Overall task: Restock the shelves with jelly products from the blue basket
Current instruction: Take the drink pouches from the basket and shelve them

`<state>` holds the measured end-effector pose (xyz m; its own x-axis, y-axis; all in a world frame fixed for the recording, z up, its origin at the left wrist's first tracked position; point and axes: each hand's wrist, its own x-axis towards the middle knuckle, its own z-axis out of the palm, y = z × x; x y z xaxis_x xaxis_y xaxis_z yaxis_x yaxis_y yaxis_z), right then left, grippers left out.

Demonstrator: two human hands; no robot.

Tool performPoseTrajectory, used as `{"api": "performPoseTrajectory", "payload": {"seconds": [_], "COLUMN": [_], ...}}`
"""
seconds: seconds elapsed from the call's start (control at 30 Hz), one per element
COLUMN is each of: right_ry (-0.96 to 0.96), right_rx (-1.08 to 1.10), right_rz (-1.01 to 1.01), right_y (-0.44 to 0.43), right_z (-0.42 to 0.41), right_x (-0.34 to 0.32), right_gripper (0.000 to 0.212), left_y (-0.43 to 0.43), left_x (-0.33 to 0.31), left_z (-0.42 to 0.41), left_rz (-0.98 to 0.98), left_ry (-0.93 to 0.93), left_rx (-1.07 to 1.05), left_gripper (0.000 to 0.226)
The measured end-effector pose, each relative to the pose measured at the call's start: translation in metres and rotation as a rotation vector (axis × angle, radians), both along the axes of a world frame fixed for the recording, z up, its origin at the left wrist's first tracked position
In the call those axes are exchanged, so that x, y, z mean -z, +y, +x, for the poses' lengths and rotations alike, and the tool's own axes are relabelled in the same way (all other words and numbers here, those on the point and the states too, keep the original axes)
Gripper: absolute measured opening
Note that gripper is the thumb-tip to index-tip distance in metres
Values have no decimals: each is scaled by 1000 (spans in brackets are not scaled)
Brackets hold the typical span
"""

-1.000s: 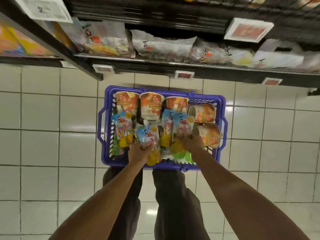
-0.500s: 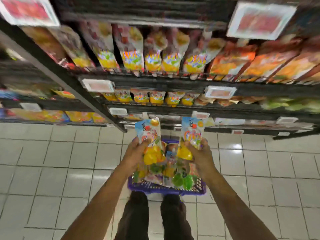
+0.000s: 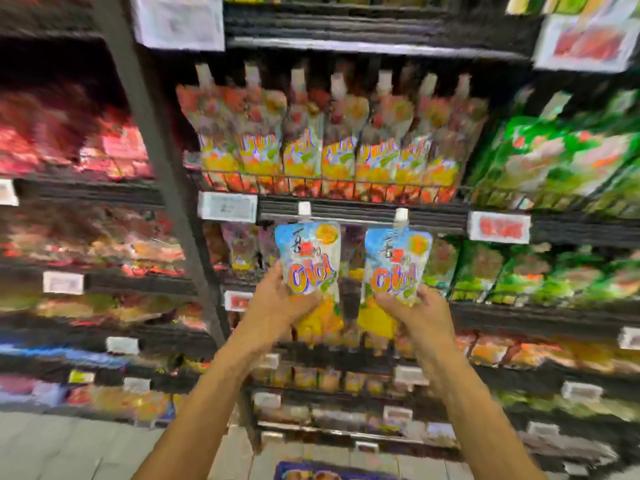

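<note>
Two jelly pouches are held upright before the shelves [image 3: 360,211], the left pouch [image 3: 308,258] gripped by the left hand [image 3: 277,306], the right pouch [image 3: 398,263] by the right hand [image 3: 415,311].

Shop aisle, dark shelves [image 3: 360,213] of packaged snacks, price tags [image 3: 227,207] on edges

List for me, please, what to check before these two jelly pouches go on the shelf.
1. Grip of left hand on left pouch: ok.
2. Grip of right hand on right pouch: ok.
3. Both pouches upright, spouts up: ok.
4. Product matches the pouch row above: cannot tell, blurred.
5. Free slot in that row: cannot tell.
6. Feet clear of the blue basket: cannot tell, only its rim shows.
</note>
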<state>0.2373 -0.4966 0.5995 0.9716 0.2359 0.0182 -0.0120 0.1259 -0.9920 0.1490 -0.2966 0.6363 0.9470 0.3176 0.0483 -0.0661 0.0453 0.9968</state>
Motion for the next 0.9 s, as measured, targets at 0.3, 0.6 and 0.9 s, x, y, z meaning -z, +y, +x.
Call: {"api": "performPoseTrajectory", "payload": {"seconds": [0.3,0.6,0.9], "right_ry": [-212,-482,-670], "right_rx": [-58,-102,-29], "right_rz": [238,229,223], "right_y": [19,22,42], "right_z": [4,1,34], "right_x": [-142,-226,-287], "right_gripper": [50,40,43], "left_y": [38,42,48], "left_x": [-135,-230,-334], "left_z": [-9,3,73], "left_rz": [222,376,559], "left_ry": [-303,-494,-618], "left_rx": [-66,-213,-528], "left_gripper": [34,36,39]}}
